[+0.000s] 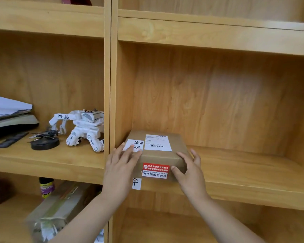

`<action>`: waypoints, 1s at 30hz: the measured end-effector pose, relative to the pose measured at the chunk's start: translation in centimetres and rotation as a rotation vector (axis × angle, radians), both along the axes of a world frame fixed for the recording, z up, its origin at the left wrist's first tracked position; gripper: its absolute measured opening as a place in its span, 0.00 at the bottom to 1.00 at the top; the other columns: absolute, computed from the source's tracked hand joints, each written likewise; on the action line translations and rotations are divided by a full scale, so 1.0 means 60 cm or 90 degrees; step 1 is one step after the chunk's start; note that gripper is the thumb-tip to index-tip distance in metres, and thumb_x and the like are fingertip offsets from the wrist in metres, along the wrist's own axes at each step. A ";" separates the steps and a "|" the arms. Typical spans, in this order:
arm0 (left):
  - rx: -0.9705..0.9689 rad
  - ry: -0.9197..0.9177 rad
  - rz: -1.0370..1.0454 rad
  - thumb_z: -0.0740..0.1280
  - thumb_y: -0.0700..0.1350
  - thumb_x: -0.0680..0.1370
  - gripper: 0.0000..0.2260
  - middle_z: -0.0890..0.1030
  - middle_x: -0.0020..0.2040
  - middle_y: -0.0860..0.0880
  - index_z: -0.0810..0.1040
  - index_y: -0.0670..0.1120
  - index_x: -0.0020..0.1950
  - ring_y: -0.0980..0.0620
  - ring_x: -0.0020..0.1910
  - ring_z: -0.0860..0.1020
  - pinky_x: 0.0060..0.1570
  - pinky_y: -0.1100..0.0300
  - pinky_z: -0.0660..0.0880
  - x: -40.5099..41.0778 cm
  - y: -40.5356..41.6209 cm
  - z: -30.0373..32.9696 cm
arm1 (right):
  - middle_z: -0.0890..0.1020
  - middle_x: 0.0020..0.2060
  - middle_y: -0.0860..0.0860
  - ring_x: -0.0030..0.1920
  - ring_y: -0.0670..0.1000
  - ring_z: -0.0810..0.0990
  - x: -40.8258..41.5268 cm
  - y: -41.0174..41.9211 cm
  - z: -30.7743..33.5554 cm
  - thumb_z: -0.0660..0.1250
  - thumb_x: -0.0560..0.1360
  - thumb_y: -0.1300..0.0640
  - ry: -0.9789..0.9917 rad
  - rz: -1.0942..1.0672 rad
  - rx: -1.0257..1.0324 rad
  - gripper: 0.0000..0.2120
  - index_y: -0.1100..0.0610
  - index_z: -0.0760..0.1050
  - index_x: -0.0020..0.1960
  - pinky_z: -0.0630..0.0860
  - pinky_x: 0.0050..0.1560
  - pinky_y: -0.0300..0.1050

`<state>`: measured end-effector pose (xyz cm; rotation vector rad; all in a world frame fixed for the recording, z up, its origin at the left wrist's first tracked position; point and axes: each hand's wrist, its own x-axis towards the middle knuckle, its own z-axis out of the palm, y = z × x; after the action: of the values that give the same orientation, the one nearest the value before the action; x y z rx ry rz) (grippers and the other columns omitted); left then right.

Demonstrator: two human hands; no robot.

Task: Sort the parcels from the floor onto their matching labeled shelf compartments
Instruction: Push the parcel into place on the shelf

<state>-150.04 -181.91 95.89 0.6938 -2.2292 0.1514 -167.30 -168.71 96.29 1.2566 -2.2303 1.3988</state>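
Note:
A brown cardboard parcel point(167, 156) lies flat at the front left corner of the middle right shelf compartment point(244, 165). It carries a white shipping label, a white handwritten tag on its top and a red and white sticker on its front face. My left hand point(121, 165) rests on the parcel's left front corner, its fingers over the handwritten tag. My right hand point(189, 167) grips the right front corner, thumb on the front face. A white handwritten label point(136, 184) sticks on the shelf's front edge below the parcel, partly hidden by my left hand.
The left compartment holds a white toy robot point(82, 128), a black round stand with a small model point(45, 140) and stacked papers point(7, 113). Below it lie a taped cardboard box point(60, 207) and a spray can point(46, 187). A wooden divider point(111, 85) separates the compartments.

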 end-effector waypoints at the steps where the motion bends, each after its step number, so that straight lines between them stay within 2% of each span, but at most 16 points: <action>1: -0.031 -0.035 0.002 0.75 0.36 0.61 0.35 0.76 0.64 0.45 0.70 0.48 0.67 0.43 0.68 0.63 0.68 0.47 0.59 -0.005 0.001 -0.006 | 0.60 0.73 0.53 0.73 0.51 0.62 0.000 -0.004 -0.001 0.71 0.70 0.55 0.030 -0.023 0.016 0.23 0.47 0.73 0.63 0.62 0.69 0.49; 3: -0.057 -0.088 0.002 0.76 0.37 0.60 0.40 0.75 0.66 0.44 0.66 0.47 0.70 0.43 0.69 0.63 0.70 0.47 0.54 -0.012 0.002 -0.014 | 0.63 0.72 0.53 0.72 0.54 0.61 0.000 -0.012 -0.003 0.70 0.70 0.55 0.106 -0.065 0.043 0.22 0.46 0.74 0.64 0.60 0.69 0.53; 7: -0.088 -0.130 0.037 0.74 0.35 0.59 0.45 0.69 0.71 0.43 0.60 0.45 0.73 0.44 0.71 0.61 0.71 0.48 0.50 -0.025 -0.013 -0.021 | 0.73 0.65 0.51 0.68 0.56 0.67 -0.006 -0.031 -0.003 0.70 0.69 0.54 0.227 -0.103 0.085 0.22 0.46 0.73 0.63 0.65 0.63 0.55; 10: -0.063 -0.159 0.055 0.72 0.33 0.60 0.46 0.65 0.73 0.43 0.56 0.46 0.75 0.43 0.74 0.60 0.74 0.47 0.51 -0.030 -0.025 -0.008 | 0.72 0.67 0.53 0.70 0.58 0.65 -0.009 -0.046 -0.001 0.70 0.69 0.55 0.253 -0.107 0.141 0.26 0.48 0.69 0.66 0.64 0.65 0.57; 14: -0.008 -0.180 0.010 0.59 0.30 0.71 0.42 0.44 0.78 0.45 0.35 0.49 0.74 0.45 0.76 0.42 0.70 0.53 0.34 -0.034 -0.038 0.008 | 0.64 0.73 0.54 0.75 0.59 0.55 -0.011 -0.058 0.001 0.67 0.72 0.53 0.273 -0.106 0.225 0.31 0.48 0.60 0.72 0.55 0.72 0.57; 23: 0.003 -0.200 -0.009 0.57 0.30 0.71 0.41 0.44 0.78 0.46 0.36 0.49 0.75 0.46 0.76 0.40 0.74 0.51 0.38 -0.033 -0.054 0.017 | 0.55 0.76 0.53 0.77 0.57 0.45 -0.010 -0.061 0.008 0.63 0.74 0.51 0.301 -0.124 0.305 0.34 0.45 0.51 0.75 0.44 0.75 0.58; 27: 0.009 -0.186 -0.018 0.58 0.32 0.73 0.40 0.43 0.78 0.45 0.37 0.49 0.75 0.46 0.76 0.40 0.75 0.48 0.42 -0.031 -0.055 0.018 | 0.45 0.77 0.53 0.77 0.57 0.40 0.001 -0.057 0.014 0.63 0.75 0.50 0.275 -0.140 0.365 0.39 0.44 0.41 0.75 0.41 0.75 0.58; 30: 0.010 -0.142 -0.024 0.61 0.35 0.73 0.39 0.43 0.78 0.43 0.39 0.50 0.75 0.46 0.76 0.41 0.75 0.49 0.41 -0.029 -0.048 0.000 | 0.36 0.76 0.54 0.76 0.57 0.36 0.023 -0.045 0.006 0.64 0.74 0.52 0.203 -0.141 0.352 0.44 0.45 0.34 0.75 0.41 0.75 0.55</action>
<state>-151.77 -184.77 95.90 0.6699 -2.4570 0.2006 -165.94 -171.40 96.67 1.2178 -2.4995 0.4693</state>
